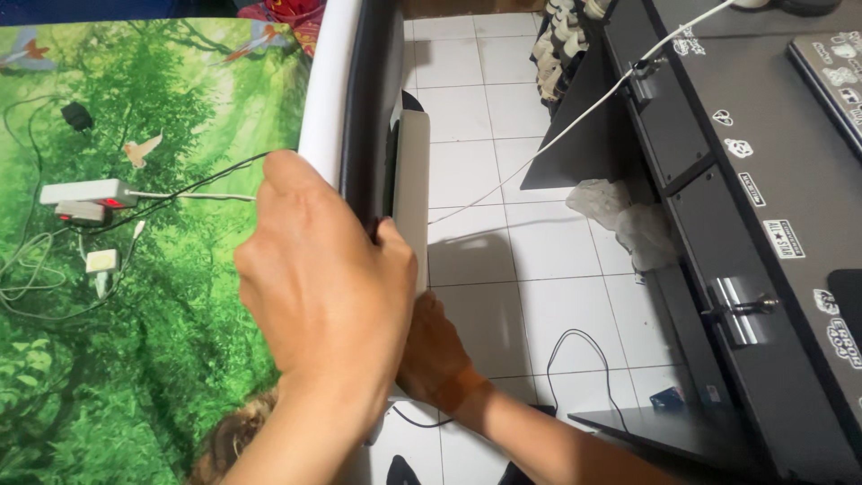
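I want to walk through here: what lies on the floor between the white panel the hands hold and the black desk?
In the head view, white floor tiles, crossed by a white cable, a crumpled cloth and a black cord loop, lie between the white panel and the black desk.

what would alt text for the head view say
Two bare hands grip a flat white panel held on edge beside a bed's white edge: the left hand on top, the right hand lower. A green forest-print sheet with a power strip and cables lies left; a white tiled floor and black desk lie right.
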